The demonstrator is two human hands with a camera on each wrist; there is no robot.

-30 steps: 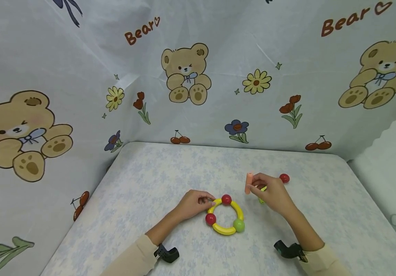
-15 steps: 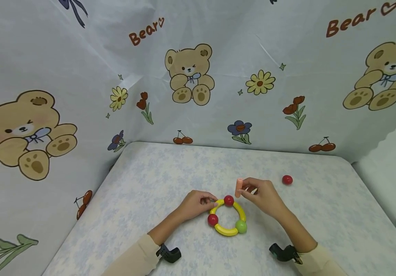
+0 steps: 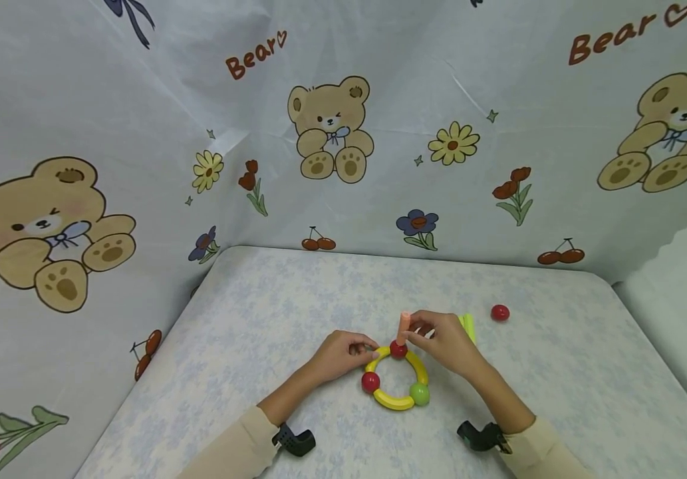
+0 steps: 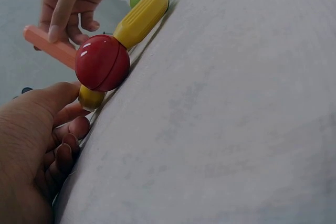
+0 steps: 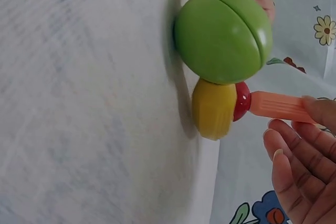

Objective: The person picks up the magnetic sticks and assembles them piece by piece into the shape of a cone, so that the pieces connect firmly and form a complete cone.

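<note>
A flat toy ring of curved yellow bars [image 3: 394,402] joined by two red balls and a green ball [image 3: 419,394] lies on the table. My left hand [image 3: 340,357] pinches its far-left yellow bar between thumb and fingers, beside the near red ball [image 4: 102,63]. In my right hand [image 3: 443,339], thumb and fingertips grip a short orange ridged rod [image 3: 404,326]. The rod stands nearly upright, its lower end right at the top of the ring's far red ball [image 3: 398,350]. The right wrist view shows the rod [image 5: 281,106] lined up with that ball, partly behind the green one.
A loose red ball [image 3: 500,313] lies farther back on the right. Yellow-green rods [image 3: 468,326] lie just behind my right hand, partly covered by it. The pale patterned table [image 3: 295,286] meets a bear-print cloth at the back.
My right hand has carried the orange rod left and down, from beyond the ring onto its far red ball. The yellow-green rods show behind it again. My left hand keeps its hold.
</note>
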